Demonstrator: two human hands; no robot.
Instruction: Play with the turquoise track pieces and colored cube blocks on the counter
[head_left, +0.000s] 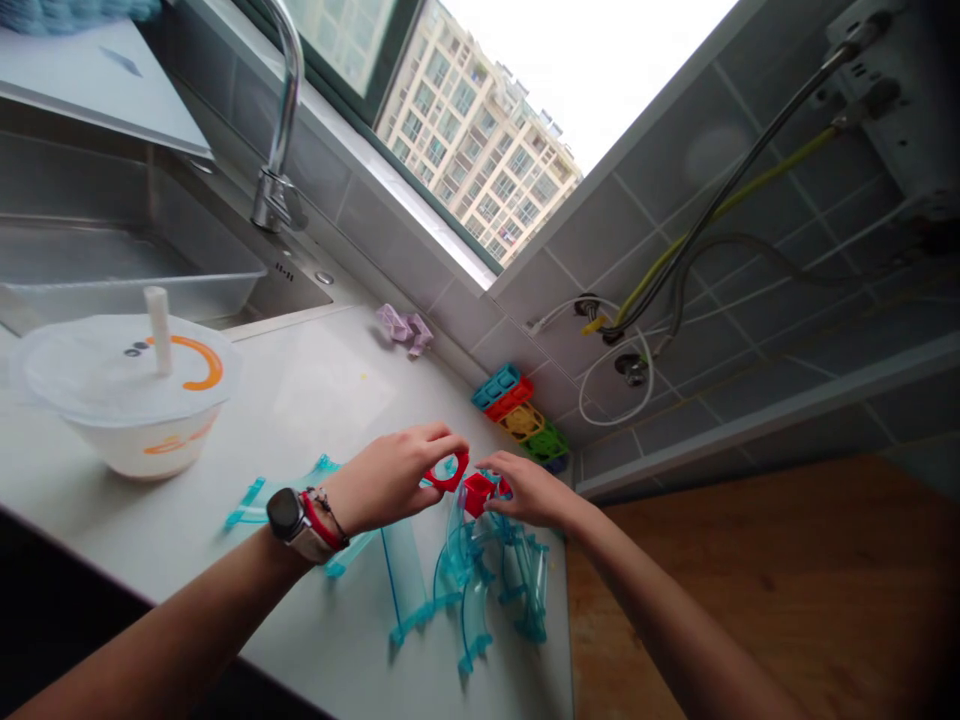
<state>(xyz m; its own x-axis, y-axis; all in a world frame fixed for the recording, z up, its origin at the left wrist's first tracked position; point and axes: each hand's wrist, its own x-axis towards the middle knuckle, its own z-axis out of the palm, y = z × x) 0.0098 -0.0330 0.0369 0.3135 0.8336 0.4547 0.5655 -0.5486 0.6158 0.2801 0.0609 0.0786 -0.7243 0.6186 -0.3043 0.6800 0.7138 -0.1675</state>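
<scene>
My left hand [397, 475], with a watch and a red band at the wrist, pinches a red ring-shaped plastic piece [459, 472] between thumb and fingers. Close beside it, my right hand [529, 490] has its thumb and fingers closed on a red block-like plastic piece [477, 494]. The two red pieces are near each other but look apart. Below both hands lie several translucent teal track pieces [474, 610], some curved and overlapping. Another teal piece [246, 503] lies left of my left wrist, partly behind my arm.
Colourful plastic blocks [521, 412] stand along the wall. A large lidded cup with a straw [127, 395] stands at left, before the sink [247, 320] and faucet [281, 130]. Crumpled purple paper-like material [405, 330] lies at the back. Hoses [690, 235] hang right; the counter edge [571, 620] is nearby.
</scene>
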